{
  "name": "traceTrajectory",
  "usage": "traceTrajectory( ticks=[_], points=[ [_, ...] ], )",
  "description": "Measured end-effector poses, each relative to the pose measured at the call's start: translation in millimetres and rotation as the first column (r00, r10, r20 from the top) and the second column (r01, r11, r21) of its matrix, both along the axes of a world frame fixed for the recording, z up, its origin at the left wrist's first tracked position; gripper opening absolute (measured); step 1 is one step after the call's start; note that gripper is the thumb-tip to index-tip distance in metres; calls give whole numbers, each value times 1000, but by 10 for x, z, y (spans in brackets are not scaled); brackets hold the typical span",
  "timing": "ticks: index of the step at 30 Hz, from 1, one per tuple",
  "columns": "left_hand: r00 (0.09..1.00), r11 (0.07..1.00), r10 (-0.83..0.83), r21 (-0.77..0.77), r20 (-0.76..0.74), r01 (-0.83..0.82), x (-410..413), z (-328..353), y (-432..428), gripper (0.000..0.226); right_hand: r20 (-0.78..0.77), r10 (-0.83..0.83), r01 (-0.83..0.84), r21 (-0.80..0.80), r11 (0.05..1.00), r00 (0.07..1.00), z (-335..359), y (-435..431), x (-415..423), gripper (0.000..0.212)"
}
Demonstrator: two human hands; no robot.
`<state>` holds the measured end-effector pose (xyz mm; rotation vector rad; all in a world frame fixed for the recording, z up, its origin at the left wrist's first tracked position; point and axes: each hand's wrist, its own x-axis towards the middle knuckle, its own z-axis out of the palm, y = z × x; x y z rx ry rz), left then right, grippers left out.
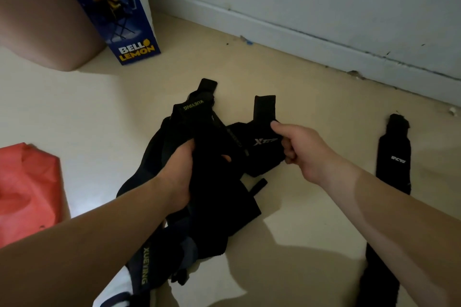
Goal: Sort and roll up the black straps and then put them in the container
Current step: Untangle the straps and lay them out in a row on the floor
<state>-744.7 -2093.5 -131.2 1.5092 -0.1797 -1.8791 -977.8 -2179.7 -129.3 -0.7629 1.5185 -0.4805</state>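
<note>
Heap of tangled black fabric straps on the cream floor: left hand, grip closed round its middle; right hand, grip pinching a black strap with white X logo. A black strap with white lettering lies flat, well apart at right. None looks rolled: sorting barely begun, rolling and stowing remain.

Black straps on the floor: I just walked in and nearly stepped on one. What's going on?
A person is sorting a tangled pile of black straps on the floor. The left hand holds a bunch including a XUEYING strap; the right hand pinches a strap with a white X logo. Another strap lies flat, apart, to the right. None looks rolled yet.
</note>
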Motion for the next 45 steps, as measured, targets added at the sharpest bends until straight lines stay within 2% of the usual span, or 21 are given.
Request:
traceTrajectory(
  ticks=[4,7,11,14,19,22,26,28,30,32,33,35,36,37,38,40,42,43,45],
  points=[
    [999,999,31,-10,-38,-31,-15,40,-38,54,-57,38,-44,-122,992,998,47,29,-17,16],
    [992,996,92,14,-86,-91,-66,121,-64,46,-166,39,-73,-202,977,985,57,59,14,29],
    [999,998,-38,-49,-1,38,-168,198,-61,30,-268,113,-201,-327,923,957,146,54,72,38],
    [994,994,-76,-67,78,81,-236,267,-62,23,-206,103,-169,-334,927,973,190,13,93,51],
    [986,990,-126,-46,108,132,-309,402,-123,21,-139,10,-56,-327,943,990,258,19,106,38],
    [986,996,-64,-45,155,72,-382,493,-121,14,-96,52,-73,-229,971,994,242,59,104,31],
    [976,998,32,-53,216,-21,-446,478,-158,21,-10,78,-79,-110,991,997,180,131,92,25],
    [958,995,58,-89,282,-34,-461,434,-189,30,78,141,-137,-53,989,987,198,153,89,39],
    [946,997,13,-79,325,14,-490,464,-197,33,160,244,-241,-36,970,957,240,189,108,64],
    [978,996,-25,-81,209,42,-539,550,-186,22,201,329,-324,-56,944,923,266,233,138,79],
    [995,996,-29,-77,92,36,-572,612,-191,17,227,335,-332,-55,942,914,275,243,145,80],
    [993,993,-56,-104,-101,46,-606,649,-191,24,285,265,-267,-31,963,921,286,227,140,76],
    [992,992,-57,-123,-115,42,-597,620,-196,29,271,222,-221,-33,975,937,285,208,132,72],
    [999,991,-27,-131,-44,21,-571,564,-205,31,213,192,-184,-56,981,958,273,186,127,65],
    [993,990,10,-143,115,6,-529,487,-202,29,118,174,-163,-95,982,978,259,168,122,57],
    [887,981,54,-191,458,39,-429,265,-126,24,-18,98,-99,-156,983,995,206,147,87,41],
    [759,954,-88,-164,646,250,-322,72,-1,22,46,-20,25,-101,995,999,195,138,55,37],
    [673,893,-223,-129,706,431,-288,-23,72,26,97,-73,79,-60,995,993,217,131,39,40],
    [437,665,-448,-36,780,746,-267,-181,194,57,180,-130,135,-17,991,975,325,98,31,47]
  ],
)
